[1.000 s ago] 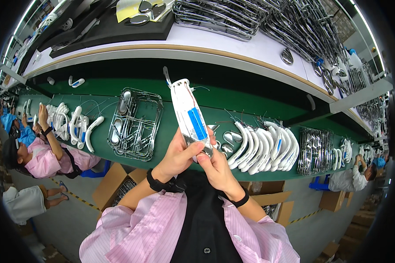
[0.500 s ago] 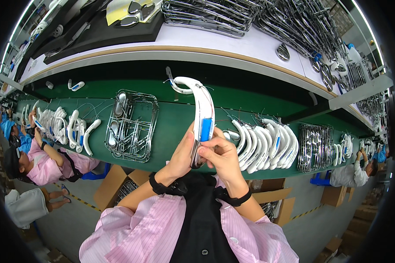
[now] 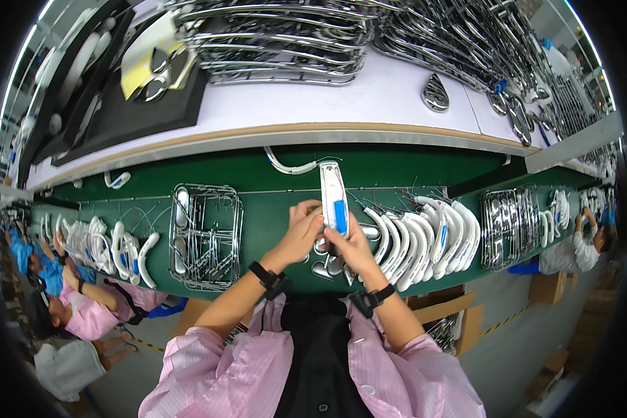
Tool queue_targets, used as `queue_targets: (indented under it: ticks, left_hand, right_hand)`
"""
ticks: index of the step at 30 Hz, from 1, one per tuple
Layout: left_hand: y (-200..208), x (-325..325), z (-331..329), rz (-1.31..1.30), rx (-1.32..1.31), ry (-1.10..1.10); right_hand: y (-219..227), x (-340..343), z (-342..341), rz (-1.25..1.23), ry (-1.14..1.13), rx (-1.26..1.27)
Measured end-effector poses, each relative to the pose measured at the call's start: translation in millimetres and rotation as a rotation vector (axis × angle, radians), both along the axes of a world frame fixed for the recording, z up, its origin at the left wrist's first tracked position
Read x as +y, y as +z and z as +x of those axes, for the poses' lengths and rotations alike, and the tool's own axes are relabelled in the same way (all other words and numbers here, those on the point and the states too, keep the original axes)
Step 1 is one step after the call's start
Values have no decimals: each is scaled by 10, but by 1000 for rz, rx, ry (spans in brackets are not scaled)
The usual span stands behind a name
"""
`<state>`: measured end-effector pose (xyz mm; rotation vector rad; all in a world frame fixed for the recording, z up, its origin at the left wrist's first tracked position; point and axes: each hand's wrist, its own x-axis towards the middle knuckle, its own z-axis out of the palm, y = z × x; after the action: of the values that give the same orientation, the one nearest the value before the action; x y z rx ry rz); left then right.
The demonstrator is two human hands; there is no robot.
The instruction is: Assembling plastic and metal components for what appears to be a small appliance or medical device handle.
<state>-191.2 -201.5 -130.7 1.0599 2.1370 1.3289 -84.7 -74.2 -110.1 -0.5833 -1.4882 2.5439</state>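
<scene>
My right hand (image 3: 355, 249) grips the lower part of a white curved plastic housing (image 3: 332, 182), which has a blue block set in its face and thin wires at its top. The housing points away from me above the green bench. Just left of it, my left hand (image 3: 299, 235) is closed, fingers curled in beside the housing's edge; what they hold, if anything, is hidden. Below the hands lie several shiny chrome pieces (image 3: 322, 269), partly covered by the right hand. Close to the right hand stands a row of similar white curved housings (image 3: 414, 245).
A chrome wire frame with parts (image 3: 205, 240) lies left on the green bench (image 3: 265, 209). Another chrome stack (image 3: 510, 226) stands right. A shelf edge (image 3: 285, 136) crosses ahead, bearing chrome frames (image 3: 279, 52). Cardboard boxes (image 3: 470, 324) sit below. People work at both sides.
The housing has tilted so that it is seen more end-on, and it sits slightly farther right. My left hand has shifted off its lower end to its left side. The view has shifted.
</scene>
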Motion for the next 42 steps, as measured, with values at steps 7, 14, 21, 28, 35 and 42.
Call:
queue_targets:
  ticks: [7,14,21,28,35,42]
  left_hand:
    - [-530,-191,-1541,-488,386,-104]
    - [-1471,-335,-2783,-641,732,-277]
    - [-1418,212,-2795,-659,491,-578]
    - [-555,355,-2067,-693,302,-710]
    - [344,-157,-819,-81,-1123,-297]
    - [844,-326,373,508,-1162,174]
  right_hand:
    - [-916,1326,-550,1217,151,-496]
    - [-1072,1334,-438,1576,-52,-239]
    - [-1306,766,268,1660,259,-292]
    - [-1212,694,353,1568,180,-466]
    - [78,435,458,1105,-194,-157]
    - [1047,-232,410,772,-205,251]
